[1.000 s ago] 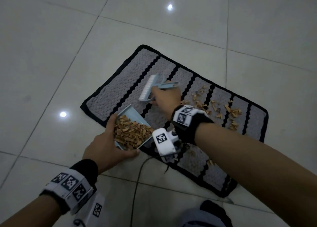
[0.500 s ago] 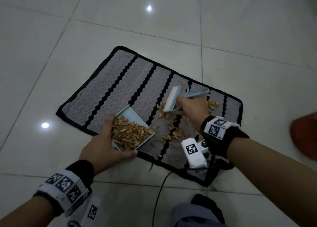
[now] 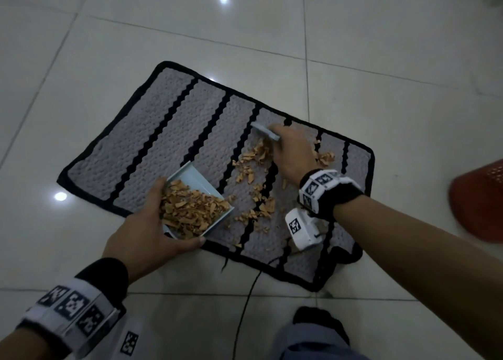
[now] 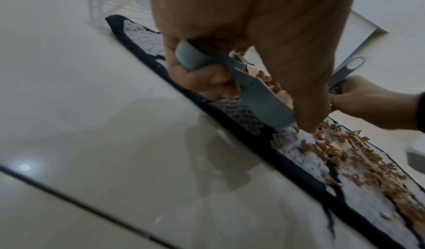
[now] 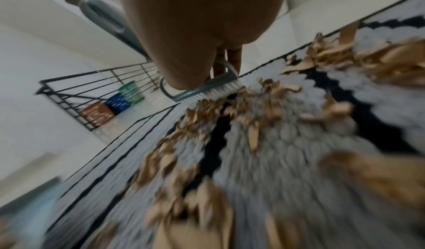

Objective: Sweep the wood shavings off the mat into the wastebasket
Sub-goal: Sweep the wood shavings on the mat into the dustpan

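Tan wood shavings [image 3: 251,169] at seven o'clock of right hand [image 3: 292,155] gripping brush [image 3: 265,131], left hand [image 3: 147,231] fingers curled round laden dustpan [image 3: 202,180], striped mat [image 3: 163,131] beneath.

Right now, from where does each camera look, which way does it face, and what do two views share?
Head: above, facing down at the mat; both forearms, left hand holding the dustpan, right hand holding the brush.
Left wrist: low, along the palm toward the dustpan handle.
Right wrist: low, along the hand toward the brush bristles.
Shared: all show wood shavings on the mat.
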